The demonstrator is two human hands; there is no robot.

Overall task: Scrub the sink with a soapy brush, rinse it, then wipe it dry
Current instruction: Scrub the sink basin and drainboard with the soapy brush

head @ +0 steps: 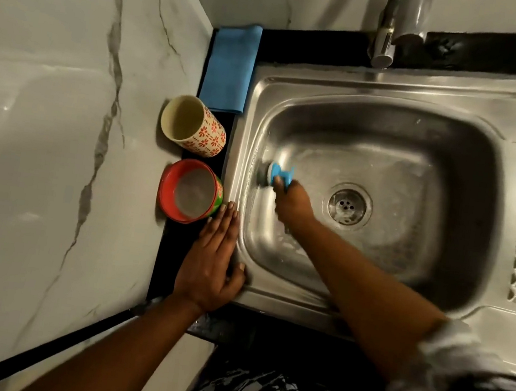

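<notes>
While my right hand [293, 203] reaches down into the rectangular stainless-steel sink [395, 92], its grip is closed round the blue plastic handle of the small round scrubbing brush [277, 173]. The brush's grey bristle head presses against the basin's left wall, left of the round metal drain [347, 205], and the steel looks wet and streaked with pale suds. My left hand [211, 268] lies flat, grip open with fingers straight, across the sink's left rim and the black table [170, 249], fingertips just beside the red-rimmed bowl [190, 191], with a flower-patterned cream cup [193, 126] and a folded blue cloth [231, 67] farther back.

Head-worn view looks steeply down, close over the sink [427, 93].
</notes>
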